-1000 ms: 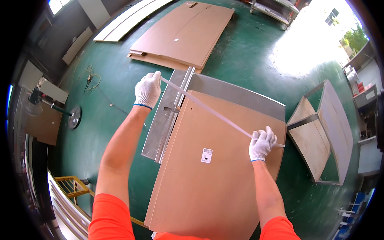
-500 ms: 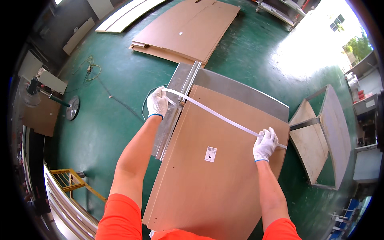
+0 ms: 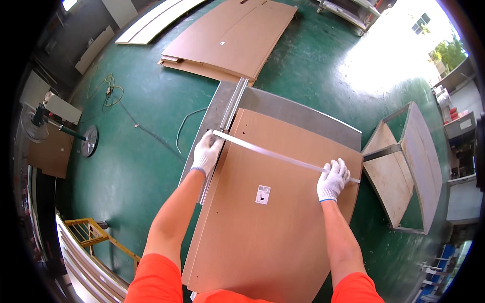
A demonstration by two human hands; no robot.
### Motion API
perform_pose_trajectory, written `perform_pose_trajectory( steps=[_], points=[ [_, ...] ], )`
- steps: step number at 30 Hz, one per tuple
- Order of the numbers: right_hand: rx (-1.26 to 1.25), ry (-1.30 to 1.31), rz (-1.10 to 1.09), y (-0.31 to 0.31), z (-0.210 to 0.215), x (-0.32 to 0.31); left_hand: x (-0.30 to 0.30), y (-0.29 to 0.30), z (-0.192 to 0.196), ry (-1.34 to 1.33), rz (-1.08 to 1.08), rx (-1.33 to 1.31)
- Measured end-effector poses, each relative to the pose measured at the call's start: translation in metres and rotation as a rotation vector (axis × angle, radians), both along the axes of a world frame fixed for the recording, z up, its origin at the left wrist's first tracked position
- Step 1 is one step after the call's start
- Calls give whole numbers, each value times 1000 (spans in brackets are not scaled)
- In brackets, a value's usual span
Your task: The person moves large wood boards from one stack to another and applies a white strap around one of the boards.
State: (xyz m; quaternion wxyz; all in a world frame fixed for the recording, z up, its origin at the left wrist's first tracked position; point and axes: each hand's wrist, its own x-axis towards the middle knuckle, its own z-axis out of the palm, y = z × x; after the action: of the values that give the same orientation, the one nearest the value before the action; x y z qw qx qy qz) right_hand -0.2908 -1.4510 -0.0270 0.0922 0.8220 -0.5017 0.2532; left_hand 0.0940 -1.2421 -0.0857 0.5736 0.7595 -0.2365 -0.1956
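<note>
White strap point(image 3: 273, 153) spanning a brown board point(image 3: 273, 232)

Thumb and fingers of the gloved left hand point(image 3: 207, 152) are closed on one end of the strap, at the board's left edge. The gloved right hand point(image 3: 333, 180) is over the other part, near the right edge, its fingers bent and a little apart; whether they grip the strap or only press on it cannot be told. A short tail of the strap shows past that hand and reaches the board's right edge.

Between the hands the strap runs slantwise over the far part of the board, higher at the left of the view and lower at the right. It is narrow and flat, pale with a slight sheen and a faint lilac cast, and bends only gently.

The board is smooth, matt and evenly brown, with a few small dark holes along its left side and a printed white label point(image 3: 262, 195) near its middle. A second edge shows along its left side.

Beneath and beyond it lies a grey metal table point(image 3: 303, 113), with a bright metal rail point(image 3: 235, 103) at the left. A box-like frame point(image 3: 423, 171) with a pale grey side stands just to the right. Farther off, a stack of brown boards point(image 3: 227, 40) and long white panels point(image 3: 156, 22) lie above the glossy green floor point(image 3: 136, 96).
</note>
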Motion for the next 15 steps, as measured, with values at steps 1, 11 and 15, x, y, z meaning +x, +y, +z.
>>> perform_pose_trajectory(
  steps=[1,11,15],
  points=[
    [3,5,-14,0,-1,-3,-13,15,4,-8,15,46],
    [80,-2,59,11,14,3,-183,338,69,746,-143,520],
    [111,-82,-71,17,-1,-17,-188,347,85,904,-52,560]
  ],
)
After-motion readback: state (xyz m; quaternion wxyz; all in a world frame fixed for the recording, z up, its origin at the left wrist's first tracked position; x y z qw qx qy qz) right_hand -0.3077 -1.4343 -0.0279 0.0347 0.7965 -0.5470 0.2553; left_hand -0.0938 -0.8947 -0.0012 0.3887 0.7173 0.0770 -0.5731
